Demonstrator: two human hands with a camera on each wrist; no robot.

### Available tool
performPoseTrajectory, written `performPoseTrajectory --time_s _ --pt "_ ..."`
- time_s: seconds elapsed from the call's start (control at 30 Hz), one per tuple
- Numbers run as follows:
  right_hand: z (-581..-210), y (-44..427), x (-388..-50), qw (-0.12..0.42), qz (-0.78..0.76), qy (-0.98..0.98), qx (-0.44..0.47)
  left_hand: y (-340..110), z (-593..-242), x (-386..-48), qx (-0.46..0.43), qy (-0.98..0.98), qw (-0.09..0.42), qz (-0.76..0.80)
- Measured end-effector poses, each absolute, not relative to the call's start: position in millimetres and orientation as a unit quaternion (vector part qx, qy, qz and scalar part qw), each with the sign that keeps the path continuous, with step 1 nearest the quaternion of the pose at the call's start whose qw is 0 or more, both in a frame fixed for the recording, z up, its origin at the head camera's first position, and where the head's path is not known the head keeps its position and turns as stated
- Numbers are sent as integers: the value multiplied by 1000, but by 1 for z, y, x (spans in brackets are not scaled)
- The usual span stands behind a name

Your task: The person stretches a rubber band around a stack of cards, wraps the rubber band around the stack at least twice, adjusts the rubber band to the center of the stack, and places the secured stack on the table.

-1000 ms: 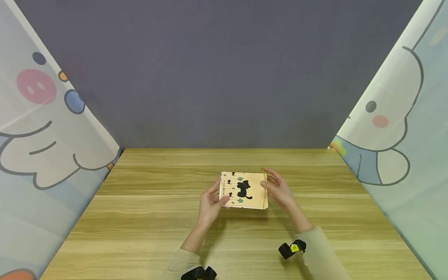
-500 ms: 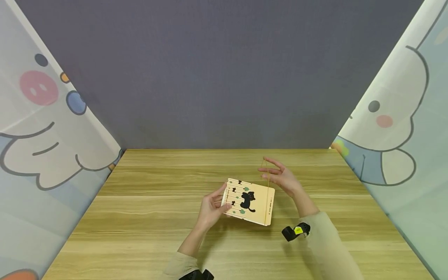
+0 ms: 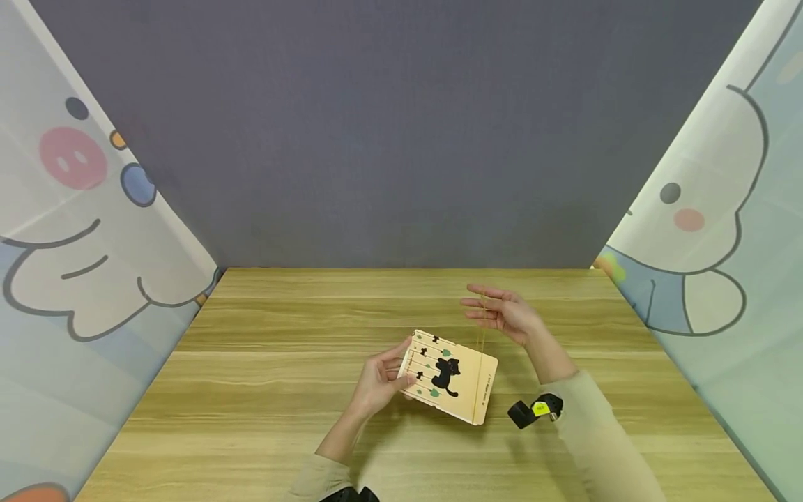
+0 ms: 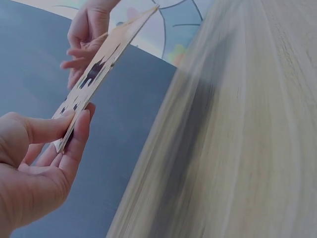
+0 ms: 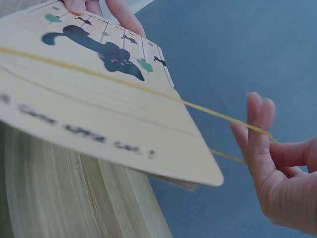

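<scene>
My left hand (image 3: 378, 381) grips the left edge of a thin cream notebook (image 3: 465, 383), thumb on the cover and fingers beneath. A black cat, smaller dark figures and green leaves are printed on that cover. The notebook is held tilted above the table, as the left wrist view (image 4: 101, 62) shows. A yellow rubber band (image 5: 119, 78) runs across the cover near its right end. Beyond the far edge, my right hand (image 3: 509, 314) holds the band stretched off the notebook, the loop caught at its fingers and thumb. Two strands span the gap in the right wrist view.
A wood-grain table (image 3: 263, 390) lies under both hands. Behind it stands a dark grey panel (image 3: 401, 139). Cartoon-printed sheets flank the table, one on the left (image 3: 125, 279) and one on the right (image 3: 690, 279).
My right hand has pulled the rubber band up and away from the notebook's far edge. The notebook has turned clockwise and shifted nearer to me, still in my left hand.
</scene>
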State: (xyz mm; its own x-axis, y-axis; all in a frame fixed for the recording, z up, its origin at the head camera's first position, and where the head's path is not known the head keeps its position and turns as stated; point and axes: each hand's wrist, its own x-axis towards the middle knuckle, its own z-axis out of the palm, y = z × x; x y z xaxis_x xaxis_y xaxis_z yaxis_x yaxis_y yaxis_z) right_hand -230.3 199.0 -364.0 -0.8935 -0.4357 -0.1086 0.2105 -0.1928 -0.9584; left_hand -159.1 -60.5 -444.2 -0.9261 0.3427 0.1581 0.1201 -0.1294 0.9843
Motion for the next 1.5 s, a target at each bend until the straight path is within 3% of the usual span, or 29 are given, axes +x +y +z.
performPoseTrajectory --time_s 0.2,0.43,0.6,0.77,0.93,1.27,1.33,1.5 --pt "-362 199 -236 256 -727 629 -98 -63 -448 -161 189 650 98 729" --pt "-360 205 -246 325 -648 660 -197 -68 -447 -161 210 653 114 719" --pt "-357 208 -253 332 -535 733 -258 -69 -447 -161 219 659 125 708" --pt "-353 208 -256 302 -456 777 -313 -68 -447 -161 226 654 136 709" --pt "-352 204 -254 225 -413 778 -417 -68 -449 -162 230 650 143 710" --pt "-351 194 -247 -80 -161 809 -559 -71 -445 -165 217 646 137 719" --pt "-348 193 -245 -107 -119 812 -561 -72 -445 -165 214 645 135 721" --pt "-346 195 -241 -114 -80 828 -543 -74 -445 -165 206 643 124 727"
